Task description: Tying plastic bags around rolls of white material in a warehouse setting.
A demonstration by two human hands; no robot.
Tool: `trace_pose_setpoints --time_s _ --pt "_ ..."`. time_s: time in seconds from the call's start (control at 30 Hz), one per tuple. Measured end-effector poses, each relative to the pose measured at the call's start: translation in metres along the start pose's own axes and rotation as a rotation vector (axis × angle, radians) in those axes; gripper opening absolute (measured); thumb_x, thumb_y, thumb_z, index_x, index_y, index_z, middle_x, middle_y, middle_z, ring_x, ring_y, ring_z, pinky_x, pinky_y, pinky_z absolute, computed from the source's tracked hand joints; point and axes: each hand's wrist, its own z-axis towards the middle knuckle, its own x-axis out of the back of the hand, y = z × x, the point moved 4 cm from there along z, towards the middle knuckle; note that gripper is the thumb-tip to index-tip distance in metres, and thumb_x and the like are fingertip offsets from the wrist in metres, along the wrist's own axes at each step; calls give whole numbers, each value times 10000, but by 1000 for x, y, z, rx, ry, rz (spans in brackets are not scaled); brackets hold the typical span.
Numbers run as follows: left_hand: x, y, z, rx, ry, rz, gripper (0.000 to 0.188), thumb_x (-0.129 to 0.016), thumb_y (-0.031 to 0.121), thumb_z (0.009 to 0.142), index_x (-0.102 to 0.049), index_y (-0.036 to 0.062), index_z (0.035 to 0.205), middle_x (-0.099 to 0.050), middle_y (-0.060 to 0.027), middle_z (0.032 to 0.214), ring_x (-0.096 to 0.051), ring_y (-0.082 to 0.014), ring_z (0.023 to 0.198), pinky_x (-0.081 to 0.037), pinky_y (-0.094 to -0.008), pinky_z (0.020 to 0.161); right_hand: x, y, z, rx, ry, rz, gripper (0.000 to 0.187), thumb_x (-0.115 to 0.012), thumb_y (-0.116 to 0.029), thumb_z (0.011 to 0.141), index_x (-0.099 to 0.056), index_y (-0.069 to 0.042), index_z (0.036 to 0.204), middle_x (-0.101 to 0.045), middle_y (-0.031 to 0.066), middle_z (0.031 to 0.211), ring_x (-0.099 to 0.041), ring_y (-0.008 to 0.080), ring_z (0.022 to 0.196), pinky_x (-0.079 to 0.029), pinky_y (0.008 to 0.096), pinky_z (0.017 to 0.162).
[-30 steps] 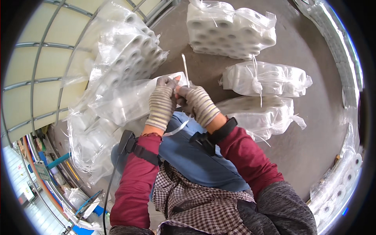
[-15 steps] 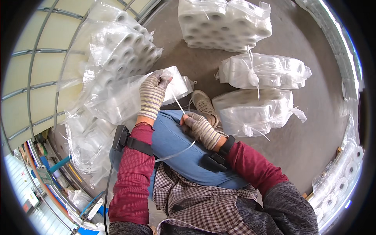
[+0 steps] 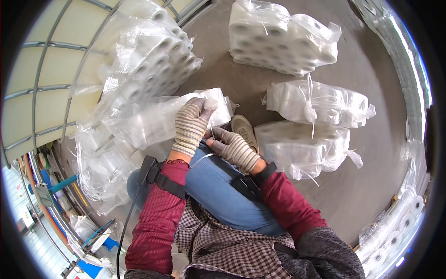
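My left hand (image 3: 191, 126), in a striped glove with bare fingertips, is closed on the bunched neck of a clear plastic bag (image 3: 148, 120). That bag lies beside my knee with white rolls showing through it. Just below and to the right, my right hand (image 3: 238, 149), gloved the same way, pinches a thin white plastic string (image 3: 202, 158). One length of the string runs up toward the bunched plastic, and the other end loops down over my jeans. My fingers hide exactly how the string meets the bag neck.
A large bag of stacked rolls (image 3: 155, 65) leans at the left against a metal-caged tank (image 3: 51, 65). Three tied bags stand on the floor: a far one (image 3: 283, 39), a middle one (image 3: 320, 104) and a near one (image 3: 302, 146). Wrapped rolls (image 3: 395, 237) lie lower right.
My right hand has come up close to my left, shortening the stretch of string between them. The left hand keeps its hold on the bag neck. The whole view has shifted slightly.
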Motion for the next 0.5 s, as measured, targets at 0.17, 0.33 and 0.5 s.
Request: trace_pose_setpoints --time_s 0.17,0.33,0.5 --pt "-6 -2 2 -13 20 -75 158 -643 142 763 -595 -8 764 -556 -154 705 -511 -287 624 -423 -346 605 19 -2 18 30 159 -486 220 -629 -216 805 -622 -18 901 -548 86 579 -498 142 474 -416 307 479" --pt "3 -10 0 4 -17 -88 145 -646 139 746 -609 4 785 -574 -153 734 -546 -301 659 -433 -353 617 9 -36 29 -89 268 -204 148 -604 -135 805 -624 -12 885 -548 83 565 -532 143 454 -423 297 440" --pt "0 -4 1 -90 -11 -75 123 -635 104 732 -606 25 821 -576 -161 769 -551 -338 702 -448 -369 643 45 -89 55 390 518 -903 298 -619 -321 773 -653 -51 894 -603 173 942 -559 308 925 -444 391 791"
